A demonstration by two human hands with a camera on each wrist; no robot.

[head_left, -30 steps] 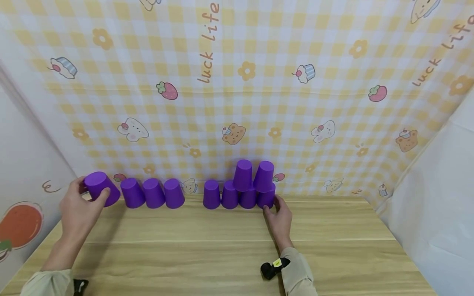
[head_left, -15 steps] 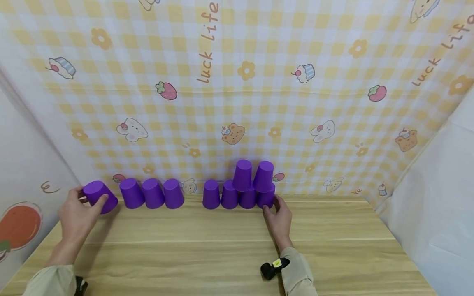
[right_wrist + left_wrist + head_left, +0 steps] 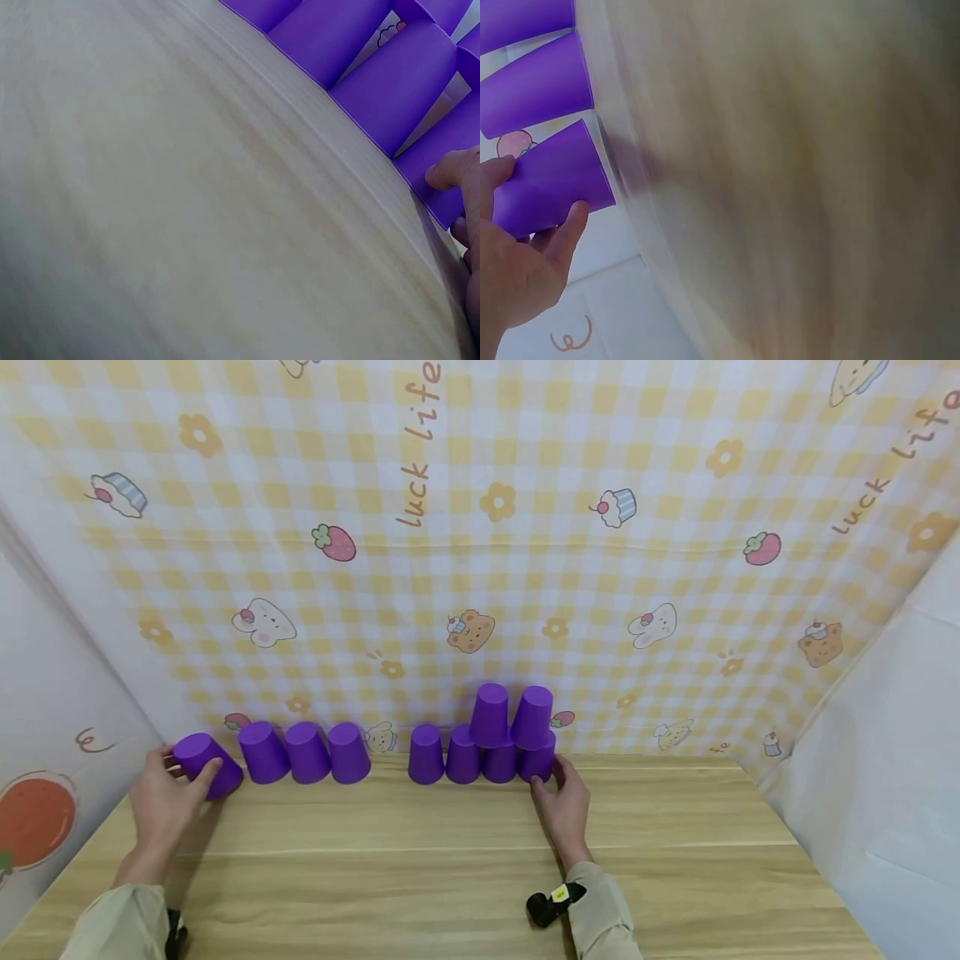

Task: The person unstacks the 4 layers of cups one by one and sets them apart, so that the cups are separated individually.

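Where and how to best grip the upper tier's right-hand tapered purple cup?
Likely around the upper wall, where this inverted, tapered purple cup narrows, from the right: that side is free, while the neighbouring purple cup stands close on its left.

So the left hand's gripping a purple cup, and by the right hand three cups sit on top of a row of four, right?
Not three: the head view shows two upper cups on the row of four. The left hand does grip a purple cup.

L hand (image 3: 163,797) grips leftmost purple cup (image 3: 199,762); R hand (image 3: 566,802) holds rightmost btm cup (image 3: 537,762).
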